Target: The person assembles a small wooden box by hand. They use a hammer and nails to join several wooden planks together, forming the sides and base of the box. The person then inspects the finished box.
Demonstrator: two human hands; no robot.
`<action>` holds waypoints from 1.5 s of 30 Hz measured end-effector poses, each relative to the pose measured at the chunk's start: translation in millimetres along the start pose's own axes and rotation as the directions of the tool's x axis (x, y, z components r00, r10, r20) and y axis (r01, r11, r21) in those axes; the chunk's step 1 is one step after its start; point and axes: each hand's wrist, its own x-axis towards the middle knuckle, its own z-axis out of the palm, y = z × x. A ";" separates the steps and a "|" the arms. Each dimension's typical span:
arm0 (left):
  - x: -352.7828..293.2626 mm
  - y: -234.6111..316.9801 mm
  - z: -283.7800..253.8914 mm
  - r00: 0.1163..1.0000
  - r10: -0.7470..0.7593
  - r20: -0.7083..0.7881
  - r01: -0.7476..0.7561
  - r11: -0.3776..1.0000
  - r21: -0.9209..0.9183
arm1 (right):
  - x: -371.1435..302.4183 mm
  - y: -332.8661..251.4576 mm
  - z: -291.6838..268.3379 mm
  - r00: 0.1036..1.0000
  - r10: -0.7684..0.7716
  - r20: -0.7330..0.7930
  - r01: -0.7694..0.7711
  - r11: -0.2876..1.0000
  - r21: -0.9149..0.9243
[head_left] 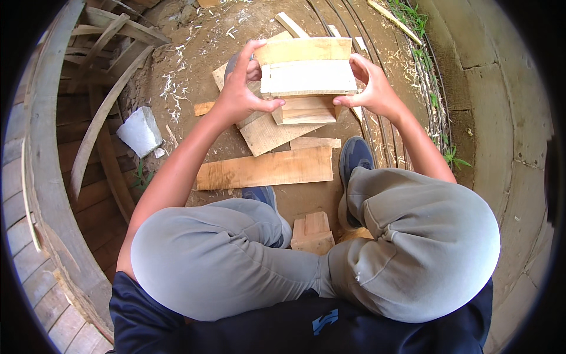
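A small box-like piece of pale wooden boards [309, 77] is held up in front of my knees, one hand at each end. My left hand [240, 88] grips its left end, with the thumb along the near lower edge and the fingers behind. At the right end, my right hand [375, 88] is closed in the same way, thumb under the near corner. The upper board faces are bright, and an open gap shows on the near side. Beneath it, loose flat boards [259, 133] lie on the ground, and a wider plank [265, 168] lies nearer my shoes.
A wooden block [312, 233] sits between my feet. To the left are a white stone [140, 131] and a frame of old timbers [97, 121]. Dark cables [384, 138] run along the ground at right, beside a wall [495, 112]. Wood shavings [174, 94] litter the dirt.
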 end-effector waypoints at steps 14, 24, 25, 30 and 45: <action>10.9 -20.6 -22.7 0.935 -0.301 0.188 0.327 0.936 -0.130 | 21.4 -3.2 11.3 0.861 0.465 0.206 -0.505 0.831 0.233; -9.6 -5.8 7.5 0.877 -0.479 -0.032 0.466 0.864 -0.191 | -10.6 11.7 28.0 0.860 0.480 0.173 -0.498 0.716 0.490; -11.8 -8.9 11.2 0.883 -0.470 -0.019 0.452 0.858 -0.245 | -13.4 16.8 29.2 0.861 0.478 0.173 -0.496 0.713 0.496; -18.5 -11.9 30.5 0.881 -0.470 0.041 0.434 0.773 -0.463 | -31.0 22.7 33.3 0.878 0.472 0.082 -0.445 0.741 0.503; -40.2 -11.0 58.8 0.936 -0.352 -0.014 0.293 0.800 -0.524 | -63.6 44.9 55.8 0.902 0.430 0.035 -0.360 0.705 0.611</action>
